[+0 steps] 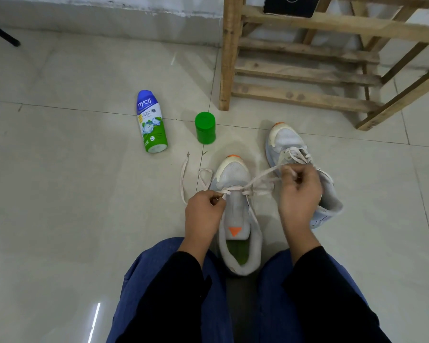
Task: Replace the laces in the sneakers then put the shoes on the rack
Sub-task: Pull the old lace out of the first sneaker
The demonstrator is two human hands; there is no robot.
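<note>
While pinching the lace (260,175) on both sides, left hand (204,214) and right hand (299,194) work over the near sneaker (235,219) on the tiled floor (60,194). Left fingers closed tight on the lace at the left eyelets; right fingers closed on the other run, pulled taut up and to the right. Loose lace end trailing on the floor left of the toe. Near sneaker laced only at the lowest eyelets, tongue bare, green insole showing inside the opening. Second sneaker (287,144) just beside it on the right, tilted, already laced, partly behind the right hand. Wooden rack (305,73) beyond, lower slats bare. Powder bottle (151,121) lying on its side, cap off; green cap (205,128) standing upright near it, apart. Contents of either: cannot tell.
</note>
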